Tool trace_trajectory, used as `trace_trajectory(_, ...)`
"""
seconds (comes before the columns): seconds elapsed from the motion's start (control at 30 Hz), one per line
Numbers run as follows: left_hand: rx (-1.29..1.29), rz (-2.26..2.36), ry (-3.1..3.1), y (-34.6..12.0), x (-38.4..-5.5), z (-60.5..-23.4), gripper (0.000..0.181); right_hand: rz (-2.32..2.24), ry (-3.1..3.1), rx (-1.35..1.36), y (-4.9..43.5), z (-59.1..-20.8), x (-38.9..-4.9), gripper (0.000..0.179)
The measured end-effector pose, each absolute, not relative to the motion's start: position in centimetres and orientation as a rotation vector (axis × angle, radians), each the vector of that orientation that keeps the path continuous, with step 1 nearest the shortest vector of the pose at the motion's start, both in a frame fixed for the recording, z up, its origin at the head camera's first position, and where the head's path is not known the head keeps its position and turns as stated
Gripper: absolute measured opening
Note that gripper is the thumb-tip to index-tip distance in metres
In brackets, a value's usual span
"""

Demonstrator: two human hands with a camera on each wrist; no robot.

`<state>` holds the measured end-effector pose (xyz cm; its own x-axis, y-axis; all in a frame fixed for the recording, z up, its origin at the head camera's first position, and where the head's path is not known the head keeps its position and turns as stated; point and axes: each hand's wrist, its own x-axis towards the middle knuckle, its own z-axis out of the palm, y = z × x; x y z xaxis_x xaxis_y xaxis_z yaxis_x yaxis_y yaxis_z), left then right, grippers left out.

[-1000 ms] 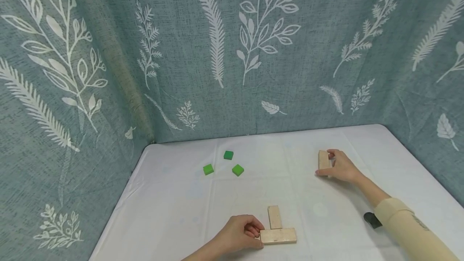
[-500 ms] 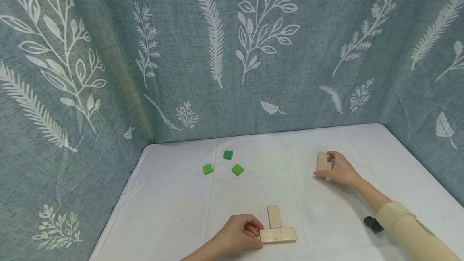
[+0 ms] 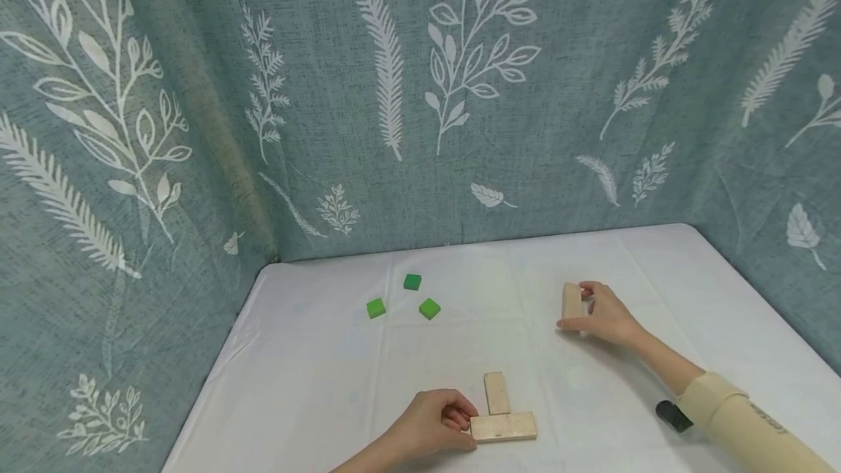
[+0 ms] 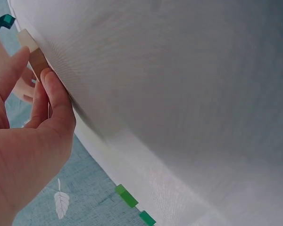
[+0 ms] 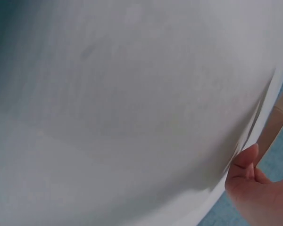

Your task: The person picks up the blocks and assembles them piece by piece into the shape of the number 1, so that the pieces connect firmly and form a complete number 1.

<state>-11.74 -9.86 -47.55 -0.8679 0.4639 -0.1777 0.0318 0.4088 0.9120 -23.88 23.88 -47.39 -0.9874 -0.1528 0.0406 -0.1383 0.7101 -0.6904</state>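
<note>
In the head view my left hand (image 3: 436, 422) pinches the left end of a pale wooden block (image 3: 504, 427) lying crosswise on the white table. A second wooden block (image 3: 496, 393) lies lengthwise behind it, its near end against it. Farther back on the right, my right hand (image 3: 607, 316) grips a third wooden block (image 3: 571, 301) between thumb and fingers; whether it touches the cloth I cannot tell. In the left wrist view the left hand (image 4: 42, 117) has fingertips on its block (image 4: 37, 56). The right wrist view shows the right hand's thumb beside its block (image 5: 275, 123).
Three small green blocks lie at the back left: a dark one (image 3: 412, 282) and two lighter ones (image 3: 376, 308) (image 3: 430, 309). A black object (image 3: 673, 415) shows beside the right sleeve (image 3: 716, 393). A blue-green leaf-patterned curtain (image 3: 394, 188) surrounds the table's back and sides.
My right hand has moved a little left and nearer to me, bringing its wooden block along. The left hand and the two blocks by it have stayed in place.
</note>
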Motion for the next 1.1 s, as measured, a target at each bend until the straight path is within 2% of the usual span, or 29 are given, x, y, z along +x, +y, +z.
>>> trace_trajectory(1.1,0.442,1.497,2.237,-10.0,-11.7,-47.5,0.027,-1.269,2.792,-0.306,18.5,-47.5,-21.8,0.094)
